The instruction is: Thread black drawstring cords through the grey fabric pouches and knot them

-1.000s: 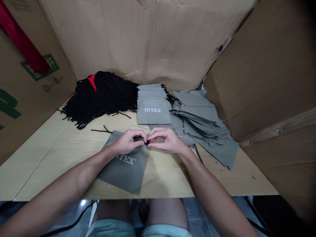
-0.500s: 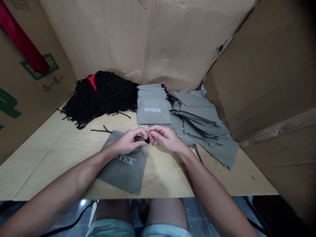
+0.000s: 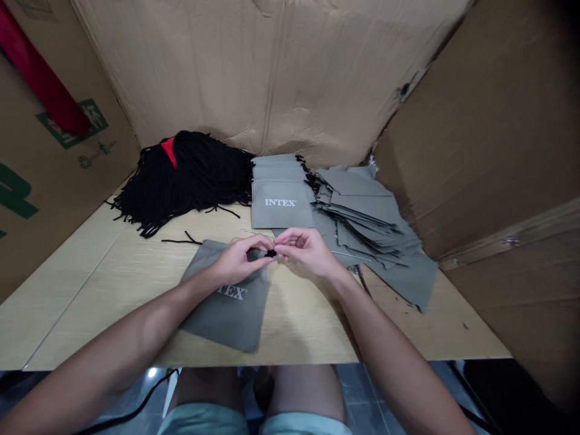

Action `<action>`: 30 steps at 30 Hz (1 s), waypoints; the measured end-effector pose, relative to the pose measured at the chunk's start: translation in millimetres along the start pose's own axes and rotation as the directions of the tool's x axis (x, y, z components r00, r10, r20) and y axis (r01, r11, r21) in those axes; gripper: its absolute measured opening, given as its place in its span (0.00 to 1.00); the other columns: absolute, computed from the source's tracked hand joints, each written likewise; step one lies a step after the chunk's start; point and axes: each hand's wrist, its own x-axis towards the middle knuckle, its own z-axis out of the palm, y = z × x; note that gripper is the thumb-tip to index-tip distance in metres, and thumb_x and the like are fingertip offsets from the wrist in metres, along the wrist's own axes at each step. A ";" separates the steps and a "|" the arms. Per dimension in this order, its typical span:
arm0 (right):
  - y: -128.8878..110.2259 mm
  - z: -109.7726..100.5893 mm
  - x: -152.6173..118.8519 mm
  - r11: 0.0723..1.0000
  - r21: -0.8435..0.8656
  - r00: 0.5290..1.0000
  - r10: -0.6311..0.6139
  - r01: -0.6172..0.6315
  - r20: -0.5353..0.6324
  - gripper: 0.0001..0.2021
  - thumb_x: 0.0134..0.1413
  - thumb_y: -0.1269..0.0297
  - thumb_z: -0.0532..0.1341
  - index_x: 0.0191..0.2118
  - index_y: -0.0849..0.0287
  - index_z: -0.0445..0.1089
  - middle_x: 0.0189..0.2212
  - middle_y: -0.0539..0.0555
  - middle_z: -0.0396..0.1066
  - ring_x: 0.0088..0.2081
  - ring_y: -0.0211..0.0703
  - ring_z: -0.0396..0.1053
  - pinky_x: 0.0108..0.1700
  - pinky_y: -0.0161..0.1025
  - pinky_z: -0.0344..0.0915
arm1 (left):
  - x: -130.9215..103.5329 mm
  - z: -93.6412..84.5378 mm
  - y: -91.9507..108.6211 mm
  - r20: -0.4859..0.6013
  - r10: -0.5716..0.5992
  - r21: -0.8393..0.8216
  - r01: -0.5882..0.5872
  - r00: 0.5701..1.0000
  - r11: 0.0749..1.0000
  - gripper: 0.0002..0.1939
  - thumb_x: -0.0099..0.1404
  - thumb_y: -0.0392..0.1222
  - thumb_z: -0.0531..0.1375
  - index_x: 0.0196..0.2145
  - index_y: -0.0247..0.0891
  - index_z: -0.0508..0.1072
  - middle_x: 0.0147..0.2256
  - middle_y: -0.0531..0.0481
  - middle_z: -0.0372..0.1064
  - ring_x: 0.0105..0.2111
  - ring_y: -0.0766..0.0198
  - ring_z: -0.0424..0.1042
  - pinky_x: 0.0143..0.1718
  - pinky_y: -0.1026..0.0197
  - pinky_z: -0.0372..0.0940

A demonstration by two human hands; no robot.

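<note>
A grey INTEX pouch [image 3: 226,323] lies tilted on the table, its top right corner under my left hand [image 3: 242,260]. That hand pinches the pouch's corner, where a small black cord end [image 3: 270,253] sticks out between thumb and fingers. Close beside it, my right hand [image 3: 301,249] has its thumb and index finger pressed together at the cord end. From the pouch's upper left a black cord [image 3: 181,241] trails onto the table. A thin metal rod [image 3: 351,256] shows on both sides of my hands and passes behind them.
Black cords [image 3: 194,175] with a red band are heaped at the back left. Stacked INTEX pouches [image 3: 281,214] stand at the back middle. A loose pile of grey pouches [image 3: 371,211] spreads to the right. Cardboard walls [image 3: 235,72] enclose the table [image 3: 308,338].
The pouch has shifted slightly and its trailing cord has moved a little left. My right fingers have closed nearer together and moved slightly at the cord end.
</note>
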 end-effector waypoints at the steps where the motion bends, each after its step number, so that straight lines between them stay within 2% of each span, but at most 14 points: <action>1: -0.1 0.5 0.6 1.000 0.020 1.000 -0.006 0.007 -0.031 0.14 0.42 0.60 0.72 0.33 0.62 0.73 0.23 0.50 0.73 0.23 0.34 0.68 0.28 0.34 0.66 | 0.0 0.5 0.6 -0.026 0.006 0.026 -0.005 1.000 1.000 0.08 0.62 0.41 0.62 0.39 0.38 0.72 0.38 0.49 0.75 0.38 0.64 0.73 0.43 0.63 0.65; 6: 2.4 0.8 3.9 0.996 0.055 0.987 -0.057 0.067 -0.153 0.16 0.40 0.60 0.72 0.34 0.60 0.69 0.24 0.48 0.72 0.23 0.33 0.67 0.27 0.33 0.64 | 0.1 1.5 2.3 -0.129 -0.031 0.097 0.044 0.991 0.994 0.07 0.62 0.42 0.61 0.38 0.38 0.73 0.36 0.50 0.76 0.35 0.64 0.74 0.40 0.64 0.66; 10: 3.4 -0.2 5.0 0.995 0.048 0.975 -0.076 0.088 -0.209 0.17 0.41 0.59 0.72 0.34 0.60 0.68 0.23 0.47 0.71 0.23 0.33 0.66 0.27 0.32 0.64 | 0.4 1.6 1.5 -0.130 -0.044 0.055 0.052 0.990 0.997 0.10 0.63 0.44 0.61 0.41 0.39 0.73 0.37 0.50 0.76 0.36 0.63 0.75 0.41 0.64 0.67; 14: 3.5 1.6 4.7 0.996 0.036 0.984 -0.071 0.078 -0.165 0.17 0.41 0.58 0.72 0.34 0.60 0.69 0.24 0.48 0.72 0.23 0.33 0.67 0.27 0.33 0.65 | 0.7 4.1 0.6 -0.124 -0.046 0.028 0.050 0.991 0.998 0.15 0.61 0.45 0.64 0.45 0.40 0.73 0.38 0.50 0.77 0.37 0.63 0.75 0.42 0.63 0.67; 17: 3.0 3.3 5.1 0.997 0.052 0.992 -0.055 0.062 -0.117 0.16 0.43 0.57 0.71 0.35 0.60 0.70 0.23 0.48 0.72 0.23 0.33 0.68 0.28 0.33 0.66 | 1.5 5.0 1.9 -0.158 -0.058 0.033 0.064 0.986 0.997 0.12 0.61 0.46 0.64 0.40 0.38 0.75 0.37 0.49 0.78 0.37 0.62 0.76 0.41 0.63 0.68; 21: 0.5 3.4 5.8 0.992 0.099 0.985 -0.059 0.075 -0.161 0.16 0.46 0.53 0.69 0.34 0.60 0.69 0.25 0.51 0.75 0.24 0.35 0.70 0.27 0.33 0.68 | 2.2 4.2 2.6 -0.185 -0.044 0.053 0.055 0.982 0.997 0.09 0.61 0.44 0.64 0.37 0.38 0.77 0.38 0.48 0.78 0.38 0.61 0.76 0.43 0.61 0.68; 27: -0.8 5.4 3.0 0.996 0.084 0.983 0.011 0.004 -0.181 0.19 0.33 0.64 0.75 0.34 0.60 0.70 0.26 0.50 0.76 0.27 0.37 0.73 0.32 0.35 0.70 | 0.4 6.7 -5.8 -0.202 -0.054 0.014 0.058 0.978 0.998 0.11 0.60 0.44 0.65 0.39 0.38 0.76 0.39 0.48 0.78 0.39 0.61 0.76 0.45 0.60 0.69; 30: -0.1 6.8 2.8 0.998 0.062 0.982 -0.002 0.014 -0.188 0.17 0.35 0.64 0.74 0.33 0.60 0.70 0.26 0.49 0.75 0.26 0.35 0.72 0.31 0.33 0.68 | 0.0 7.4 -7.0 -0.213 -0.041 0.020 0.047 0.976 0.999 0.11 0.60 0.44 0.65 0.39 0.38 0.75 0.38 0.49 0.77 0.38 0.63 0.76 0.44 0.62 0.69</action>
